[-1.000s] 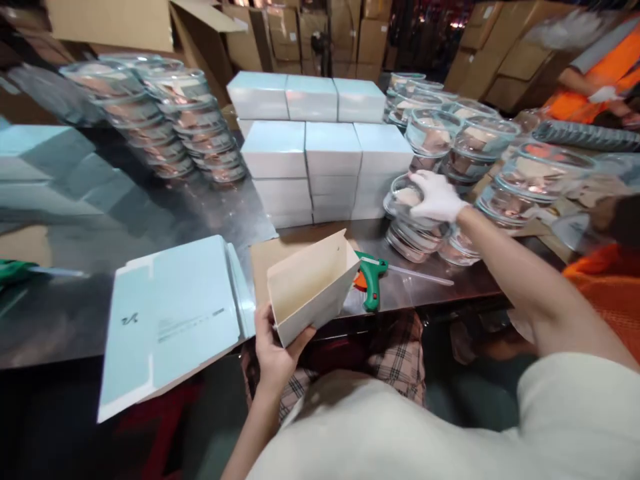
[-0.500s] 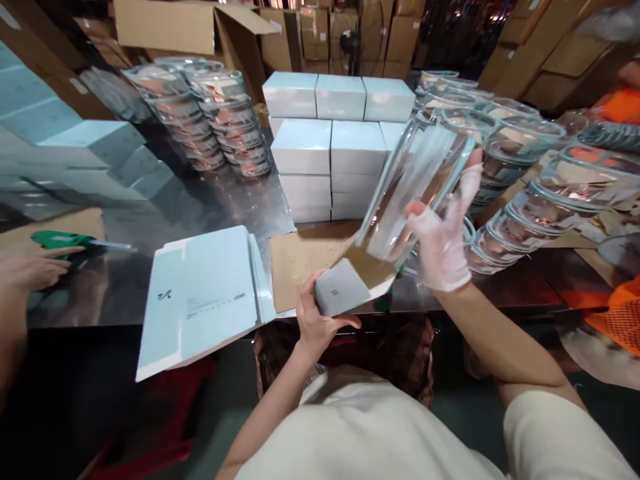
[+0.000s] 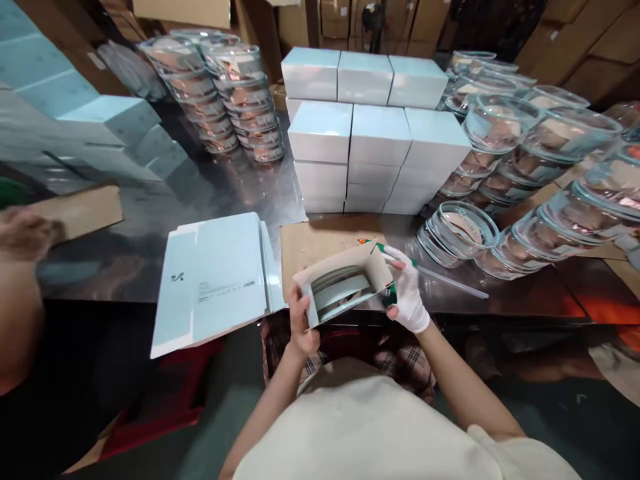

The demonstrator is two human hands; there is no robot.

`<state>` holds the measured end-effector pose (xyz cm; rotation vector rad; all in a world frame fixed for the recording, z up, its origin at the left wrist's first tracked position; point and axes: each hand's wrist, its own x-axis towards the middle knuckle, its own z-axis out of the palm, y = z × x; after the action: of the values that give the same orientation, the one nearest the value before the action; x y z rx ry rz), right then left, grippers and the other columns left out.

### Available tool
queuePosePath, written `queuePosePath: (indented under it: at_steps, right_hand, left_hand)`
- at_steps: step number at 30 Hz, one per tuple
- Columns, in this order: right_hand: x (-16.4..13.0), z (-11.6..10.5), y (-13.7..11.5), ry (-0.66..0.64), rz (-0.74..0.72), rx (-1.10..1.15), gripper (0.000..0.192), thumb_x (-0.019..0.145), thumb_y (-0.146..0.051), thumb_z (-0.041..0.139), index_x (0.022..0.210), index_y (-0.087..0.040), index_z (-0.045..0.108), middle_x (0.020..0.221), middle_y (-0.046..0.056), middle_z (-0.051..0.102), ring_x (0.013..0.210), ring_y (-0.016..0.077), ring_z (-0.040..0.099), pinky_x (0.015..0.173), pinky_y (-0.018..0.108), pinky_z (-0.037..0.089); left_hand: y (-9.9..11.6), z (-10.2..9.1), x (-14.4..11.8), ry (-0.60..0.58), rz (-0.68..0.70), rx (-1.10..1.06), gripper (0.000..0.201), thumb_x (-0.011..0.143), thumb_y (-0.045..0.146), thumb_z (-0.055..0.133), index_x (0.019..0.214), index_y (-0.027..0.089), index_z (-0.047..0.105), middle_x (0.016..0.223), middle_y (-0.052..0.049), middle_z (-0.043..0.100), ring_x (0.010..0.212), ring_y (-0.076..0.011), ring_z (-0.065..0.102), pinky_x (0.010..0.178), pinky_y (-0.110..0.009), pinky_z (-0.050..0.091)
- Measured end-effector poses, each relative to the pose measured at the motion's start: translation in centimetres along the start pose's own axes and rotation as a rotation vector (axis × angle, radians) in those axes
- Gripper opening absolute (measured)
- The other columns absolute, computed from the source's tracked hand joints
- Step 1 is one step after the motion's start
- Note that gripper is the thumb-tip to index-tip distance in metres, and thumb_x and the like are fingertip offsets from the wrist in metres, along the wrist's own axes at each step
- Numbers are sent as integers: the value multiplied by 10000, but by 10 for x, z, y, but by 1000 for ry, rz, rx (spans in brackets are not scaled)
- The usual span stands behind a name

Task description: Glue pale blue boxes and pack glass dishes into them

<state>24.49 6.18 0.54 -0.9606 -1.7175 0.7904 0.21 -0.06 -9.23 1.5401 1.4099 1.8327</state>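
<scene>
An open-topped light-coloured carton is held tilted above the table's front edge. Inside it several nested glass bowls show their rims. My left hand, bare, grips the carton's left end. On the opposite end, my right hand, in a white glove, closes its fingers around the carton's corner. Partly hidden behind the carton and right hand lies a green glue gun, a clear glue stick reaching out to the right. Under the carton is a brown cardboard sheet.
Flattened pale-blue cartons overhang the table edge at left. White closed boxes are stacked ahead. Stacked glass bowls stand left and right, a shorter bowl stack nearer. A co-worker's arm is at far left.
The nested glass bowls have gone from above the carton into it. My right hand has moved down and left onto the carton. The co-worker's green glue gun has shifted left.
</scene>
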Motion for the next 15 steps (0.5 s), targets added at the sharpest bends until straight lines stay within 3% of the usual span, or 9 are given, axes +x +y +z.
queuePosePath:
  at_steps: [2,4,6,9,11,13,15]
  right_hand:
    - [9,16,-5,-71,5,44,1064,546,-1088,549,1220,-274,667,1575,147,496,1527,386,437,1250,546,385]
    - [15,27,-11,-101,20,123,994,593,-1101,473,1059,-258,720,1591,130,489,1489,388,480,1225,531,414]
    - [17,36,-16,-37,47,163,792,742,-990,525,957,-249,706,1522,124,559,1402,361,565,1198,507,445]
    - [15,50,-26,166,142,144,433,880,-593,676,1152,-260,625,1405,118,634,1309,299,625,1158,476,488]
    - [16,57,-33,252,202,176,537,842,-414,688,1328,-275,509,1423,119,615,1289,272,637,1102,447,535]
    - [17,56,-39,250,235,232,647,806,-367,689,1398,-285,443,1438,123,609,1256,257,659,1050,417,568]
    - [15,43,-39,188,265,215,577,841,-429,666,1370,-277,492,1400,125,649,1218,255,680,1031,410,575]
  left_hand:
    - [6,-4,7,27,98,-21,842,815,957,389,1202,279,704,1434,-144,609,1312,-357,630,1108,-521,495]
    - [15,-5,13,41,162,-16,755,833,905,488,1036,225,746,1259,-154,683,1205,-350,670,1045,-507,535]
    - [24,-2,15,67,130,3,684,832,850,583,990,203,736,1074,-129,696,1090,-316,690,974,-470,566]
    - [36,6,14,202,29,-18,600,868,740,652,1150,210,673,1051,-100,658,1008,-263,687,908,-432,581]
    - [40,6,16,241,47,-37,507,901,663,671,1180,240,660,1117,-94,645,1071,-258,671,950,-442,568]
    - [40,0,19,158,143,-14,393,925,615,679,1073,253,721,1140,-81,651,1128,-262,652,997,-435,543]
    - [37,-11,26,65,217,30,417,918,641,686,970,237,776,1148,-80,655,1129,-262,648,999,-407,529]
